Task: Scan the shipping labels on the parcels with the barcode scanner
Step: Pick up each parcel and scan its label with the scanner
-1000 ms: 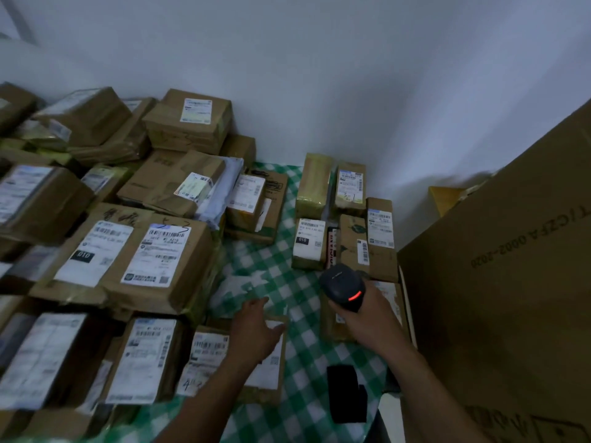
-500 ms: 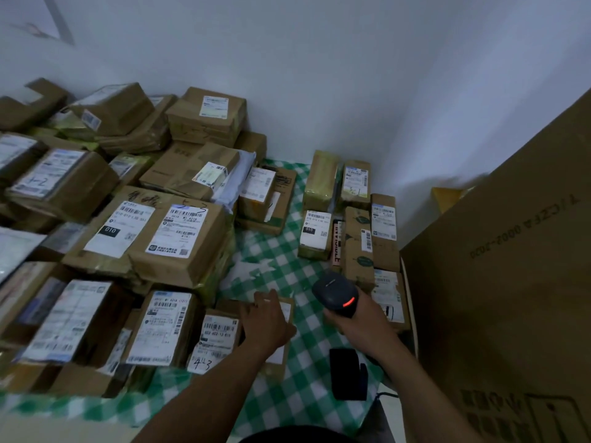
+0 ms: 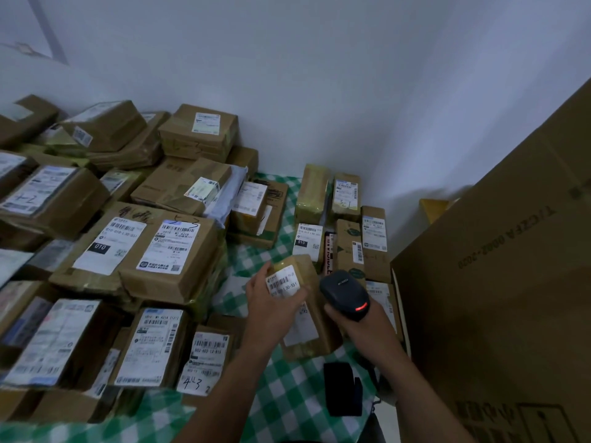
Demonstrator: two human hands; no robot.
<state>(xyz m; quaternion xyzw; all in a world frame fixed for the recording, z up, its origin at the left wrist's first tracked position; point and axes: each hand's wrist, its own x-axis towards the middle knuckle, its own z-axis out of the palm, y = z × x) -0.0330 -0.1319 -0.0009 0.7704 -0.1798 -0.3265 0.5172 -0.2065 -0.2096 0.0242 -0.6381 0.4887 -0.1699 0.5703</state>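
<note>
Head view: just below the frame's centre, the left hand (image 3: pixel 273 303) holds a small brown parcel (image 3: pixel 303 266) tilted up off the green-checked desk (image 3: pixel 287 407). Its fingers (image 3: pixel 260 279) curl round the parcel's left edge and the thumb presses the lower right of the white shipping label (image 3: pixel 283 282). The box seems to run down behind the palm, though that is hard to tell. Just right of it, the right hand (image 3: pixel 363 324) wraps its fingers round the handle of the black barcode scanner (image 3: pixel 343 290), whose red light is lit. Stacked parcels (image 3: pixel 153 251) fill the left side of the frame.
</note>
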